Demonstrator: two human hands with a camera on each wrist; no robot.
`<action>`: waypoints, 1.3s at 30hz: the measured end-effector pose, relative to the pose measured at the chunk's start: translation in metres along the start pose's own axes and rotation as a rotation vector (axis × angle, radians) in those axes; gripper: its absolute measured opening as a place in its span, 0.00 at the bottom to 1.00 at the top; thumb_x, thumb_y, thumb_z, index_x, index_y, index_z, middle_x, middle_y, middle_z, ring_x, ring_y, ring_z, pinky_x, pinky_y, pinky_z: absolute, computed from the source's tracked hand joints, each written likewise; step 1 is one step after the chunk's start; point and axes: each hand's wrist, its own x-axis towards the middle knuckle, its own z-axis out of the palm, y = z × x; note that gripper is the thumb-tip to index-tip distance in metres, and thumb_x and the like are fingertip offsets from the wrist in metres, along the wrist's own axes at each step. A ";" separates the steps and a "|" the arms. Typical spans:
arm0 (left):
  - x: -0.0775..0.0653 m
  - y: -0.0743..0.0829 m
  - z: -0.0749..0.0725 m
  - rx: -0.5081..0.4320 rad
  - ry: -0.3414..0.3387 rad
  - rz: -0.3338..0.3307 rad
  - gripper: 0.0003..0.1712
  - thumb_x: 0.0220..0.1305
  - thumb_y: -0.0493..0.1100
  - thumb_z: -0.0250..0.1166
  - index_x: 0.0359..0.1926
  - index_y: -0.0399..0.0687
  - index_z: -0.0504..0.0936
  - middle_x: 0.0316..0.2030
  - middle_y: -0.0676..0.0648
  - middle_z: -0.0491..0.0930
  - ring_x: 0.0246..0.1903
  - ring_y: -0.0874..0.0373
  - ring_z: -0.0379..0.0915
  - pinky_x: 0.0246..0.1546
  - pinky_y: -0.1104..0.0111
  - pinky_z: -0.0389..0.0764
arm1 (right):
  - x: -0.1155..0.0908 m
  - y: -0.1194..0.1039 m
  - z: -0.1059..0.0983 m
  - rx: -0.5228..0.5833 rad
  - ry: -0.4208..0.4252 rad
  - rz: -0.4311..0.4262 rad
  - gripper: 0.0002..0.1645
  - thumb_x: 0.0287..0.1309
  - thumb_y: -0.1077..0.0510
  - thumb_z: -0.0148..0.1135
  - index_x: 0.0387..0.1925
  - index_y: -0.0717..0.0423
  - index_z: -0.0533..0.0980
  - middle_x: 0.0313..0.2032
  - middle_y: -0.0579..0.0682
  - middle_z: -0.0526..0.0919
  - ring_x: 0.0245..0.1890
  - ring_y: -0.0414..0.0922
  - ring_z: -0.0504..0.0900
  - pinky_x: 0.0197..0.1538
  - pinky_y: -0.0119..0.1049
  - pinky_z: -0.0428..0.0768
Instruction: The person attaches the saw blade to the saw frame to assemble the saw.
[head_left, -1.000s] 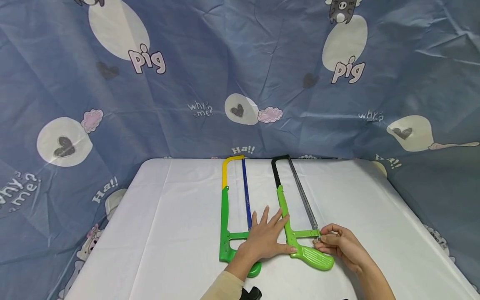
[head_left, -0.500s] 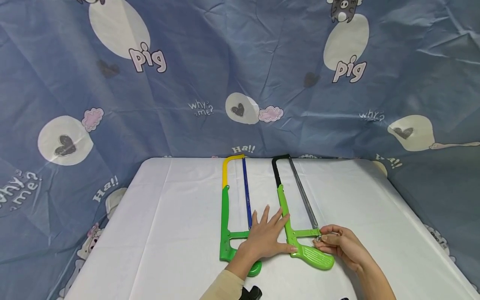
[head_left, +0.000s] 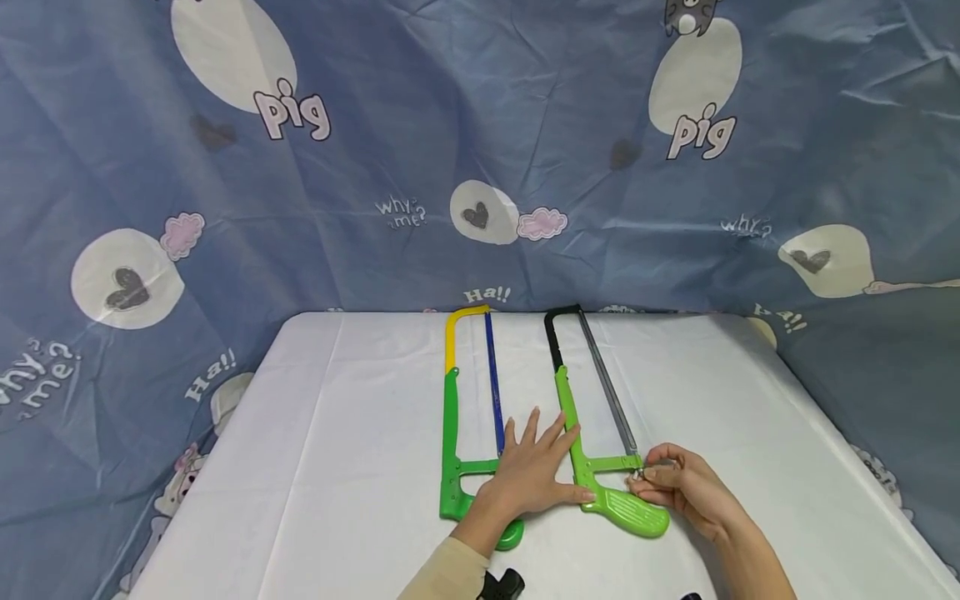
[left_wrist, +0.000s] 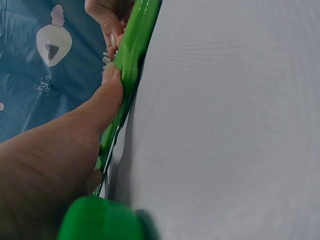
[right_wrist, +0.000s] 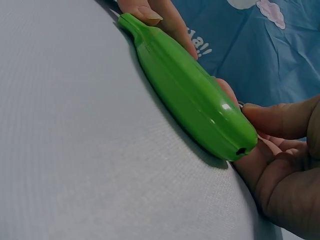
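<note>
A light green hacksaw (head_left: 577,450) with a black front arm and a grey blade lies flat on the white table. My left hand (head_left: 528,475) is spread with straight fingers, fingertips and thumb pressing on its frame. At the handle end of the blade, the thumb and fingers of my right hand (head_left: 686,487) pinch the small metal wing nut (head_left: 639,473), mostly hidden by the fingertips. The hacksaw's ribbed handle (right_wrist: 190,95) lies beside that hand in the right wrist view. To the left is a darker green hacksaw (head_left: 450,433) with a yellow arm and blue blade, partly covered by my left hand.
A white cloth covers the table (head_left: 360,467). Behind it hangs a blue printed curtain (head_left: 375,167). A black object (head_left: 504,585) shows at the bottom edge near the left sleeve (head_left: 450,575).
The head view has tilted slightly. My right fingers have shifted a little at the wing nut; the left hand keeps its place, and both hacksaws stay where they lie.
</note>
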 end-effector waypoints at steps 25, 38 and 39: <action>0.000 0.001 -0.003 0.003 -0.012 -0.014 0.57 0.54 0.80 0.57 0.79 0.65 0.50 0.80 0.51 0.45 0.79 0.39 0.32 0.73 0.34 0.39 | 0.001 -0.002 0.012 -0.185 0.149 0.004 0.11 0.65 0.64 0.57 0.43 0.65 0.66 0.32 0.53 0.89 0.35 0.43 0.90 0.41 0.34 0.87; 0.002 0.000 0.003 -0.002 0.020 -0.001 0.58 0.53 0.81 0.57 0.79 0.65 0.51 0.80 0.52 0.46 0.79 0.39 0.34 0.72 0.33 0.40 | -0.002 -0.015 0.030 -0.794 0.386 0.006 0.05 0.61 0.62 0.65 0.33 0.60 0.76 0.25 0.50 0.83 0.26 0.43 0.81 0.28 0.33 0.81; 0.002 0.000 0.003 -0.004 0.020 0.001 0.58 0.53 0.81 0.58 0.79 0.65 0.51 0.80 0.52 0.47 0.79 0.39 0.34 0.72 0.33 0.40 | -0.002 -0.014 0.031 -0.796 0.380 0.003 0.04 0.61 0.63 0.64 0.33 0.60 0.76 0.26 0.50 0.82 0.27 0.42 0.80 0.28 0.32 0.81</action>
